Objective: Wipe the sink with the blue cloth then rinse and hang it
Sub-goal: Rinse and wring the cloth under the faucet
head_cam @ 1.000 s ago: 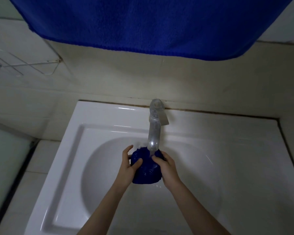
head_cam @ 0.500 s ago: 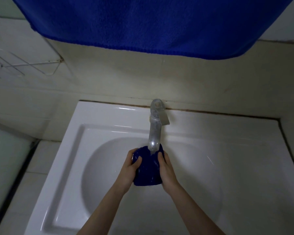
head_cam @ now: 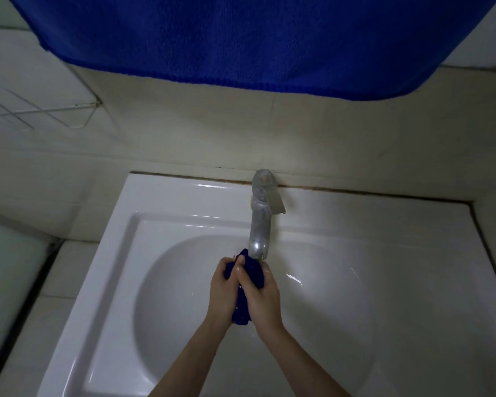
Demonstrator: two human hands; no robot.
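Observation:
A small dark blue cloth (head_cam: pixel 254 273) is bunched into a tight wad under the spout of the chrome tap (head_cam: pixel 260 222). My left hand (head_cam: pixel 223 290) and my right hand (head_cam: pixel 262 299) press it between them over the bowl of the white sink (head_cam: pixel 341 296). Only the top of the cloth and a bit at the bottom show between my palms. The tap's lever points to the right. Whether water runs I cannot tell.
A large blue towel (head_cam: pixel 255 38) hangs across the top of the view, above the tiled wall. A wire rack (head_cam: pixel 38 113) is fixed to the wall at the left. The tiled counter (head_cam: pixel 66 270) borders the sink on the left.
My hands have closed together on the cloth, squeezing the loose wad into a narrow roll. They have shifted slightly down and toward me under the spout.

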